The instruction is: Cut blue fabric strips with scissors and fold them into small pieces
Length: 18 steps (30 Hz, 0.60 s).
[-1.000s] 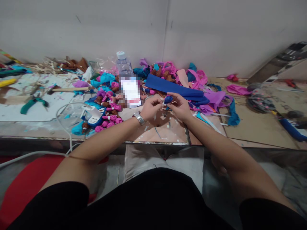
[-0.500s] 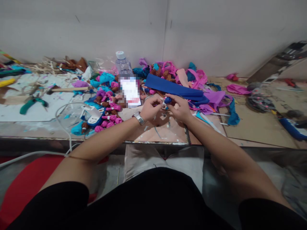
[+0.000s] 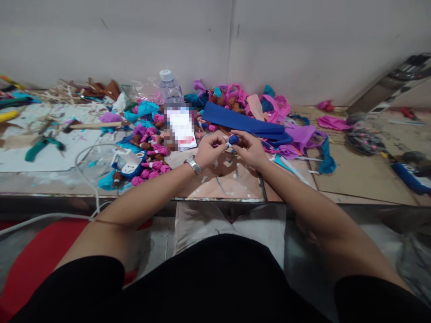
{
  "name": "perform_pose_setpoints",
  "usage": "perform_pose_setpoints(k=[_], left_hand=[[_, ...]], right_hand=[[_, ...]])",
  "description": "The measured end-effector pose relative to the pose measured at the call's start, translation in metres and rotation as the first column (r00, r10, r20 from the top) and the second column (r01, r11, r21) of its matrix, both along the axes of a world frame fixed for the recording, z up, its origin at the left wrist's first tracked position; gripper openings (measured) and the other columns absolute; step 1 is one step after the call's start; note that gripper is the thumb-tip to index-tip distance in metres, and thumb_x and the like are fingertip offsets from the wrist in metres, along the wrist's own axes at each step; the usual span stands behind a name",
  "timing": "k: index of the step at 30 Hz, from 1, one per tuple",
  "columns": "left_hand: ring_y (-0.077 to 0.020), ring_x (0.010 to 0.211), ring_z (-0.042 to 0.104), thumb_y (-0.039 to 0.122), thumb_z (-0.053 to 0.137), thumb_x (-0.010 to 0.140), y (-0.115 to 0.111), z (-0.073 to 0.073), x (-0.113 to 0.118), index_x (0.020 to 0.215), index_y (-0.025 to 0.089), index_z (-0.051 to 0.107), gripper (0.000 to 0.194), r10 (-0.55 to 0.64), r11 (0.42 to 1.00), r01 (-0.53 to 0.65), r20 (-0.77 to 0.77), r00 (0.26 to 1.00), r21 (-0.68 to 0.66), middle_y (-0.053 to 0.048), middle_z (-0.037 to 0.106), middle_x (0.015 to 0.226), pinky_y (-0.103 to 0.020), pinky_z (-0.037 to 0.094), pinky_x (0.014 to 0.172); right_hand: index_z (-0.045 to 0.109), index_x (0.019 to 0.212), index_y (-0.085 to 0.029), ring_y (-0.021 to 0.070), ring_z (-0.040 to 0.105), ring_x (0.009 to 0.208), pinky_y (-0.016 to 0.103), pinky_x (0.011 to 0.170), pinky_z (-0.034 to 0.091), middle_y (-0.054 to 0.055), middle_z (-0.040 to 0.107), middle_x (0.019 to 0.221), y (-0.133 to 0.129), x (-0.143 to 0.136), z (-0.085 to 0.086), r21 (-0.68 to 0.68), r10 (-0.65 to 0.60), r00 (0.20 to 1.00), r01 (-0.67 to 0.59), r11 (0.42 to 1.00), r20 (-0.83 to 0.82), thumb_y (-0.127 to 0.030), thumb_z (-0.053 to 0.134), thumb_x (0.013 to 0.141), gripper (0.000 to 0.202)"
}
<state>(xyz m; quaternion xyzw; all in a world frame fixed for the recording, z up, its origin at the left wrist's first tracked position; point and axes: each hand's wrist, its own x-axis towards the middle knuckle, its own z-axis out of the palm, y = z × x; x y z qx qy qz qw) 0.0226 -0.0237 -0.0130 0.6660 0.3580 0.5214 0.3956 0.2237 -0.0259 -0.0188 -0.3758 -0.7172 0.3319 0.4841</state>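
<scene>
Head view: I see the left hand (image 3: 210, 151) and right hand (image 3: 251, 150) meeting over the table (image 3: 229, 186), the dark-blue bundle (image 3: 233, 139) between them. The right grip has it pinched in the fingertips; the left grip is closed at a small whitish piece (image 3: 229, 146) against its near side, probably so neither slips. From there, pink bundles (image 3: 156, 168) lie between eight and nine o'clock, a blue strip (image 3: 242, 120) at one, I guess for easy reach. The phone (image 3: 182, 128), past nine, faces the wearer, presumably for viewing; its screen is mostly pixelated, unreadable to me. Print on the cardboard (image 3: 357, 179) towards three is too faint to read.
</scene>
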Motion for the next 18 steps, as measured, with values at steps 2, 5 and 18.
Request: perform_pose_setpoints(k=[2, 5, 18], left_hand=[[-0.013, 0.064, 0.058, 0.029, 0.071, 0.077, 0.0002, 0.0004, 0.0005, 0.069, 0.019, 0.06, 0.017, 0.001, 1.0, 0.0, 0.037, 0.999, -0.03, 0.0, 0.062, 0.069, -0.028, 0.048, 0.064], [-0.0124, 0.061, 0.058, 0.026, 0.069, 0.074, 0.0002, 0.0007, 0.0014, 0.067, 0.019, 0.058, 0.015, 0.003, 0.998, 0.003, 0.09, 0.996, -0.07, 0.001, 0.06, 0.065, -0.027, 0.049, 0.063], [-0.012, 0.055, 0.057, 0.026, 0.069, 0.073, 0.0033, 0.0002, 0.0021, 0.064, 0.02, 0.06, 0.014, 0.024, 0.984, 0.007, 0.168, 0.985, -0.177, 0.002, 0.059, 0.057, -0.026, 0.048, 0.058]], right_hand=[[0.063, 0.139, -0.022, 0.0205, 0.069, 0.09, 0.035, 0.085, 0.057, 0.005, 0.073, 0.102, -0.0004, -0.002, 0.0005, -0.041, 0.044, 0.996, -0.047, 0.998, -0.073, -0.044, 0.077, 0.086, 0.059], [0.061, 0.138, -0.022, 0.0202, 0.069, 0.091, 0.035, 0.086, 0.057, 0.005, 0.073, 0.101, -0.001, -0.0031, 0.0011, -0.069, 0.063, 0.992, -0.07, 0.995, -0.105, -0.045, 0.079, 0.086, 0.06], [0.058, 0.139, -0.026, 0.0177, 0.061, 0.075, 0.033, 0.077, 0.055, -0.001, 0.062, 0.084, 0.0007, -0.0012, 0.0019, -0.023, -0.013, 0.993, 0.01, 1.0, -0.117, -0.054, 0.078, 0.088, 0.062]])
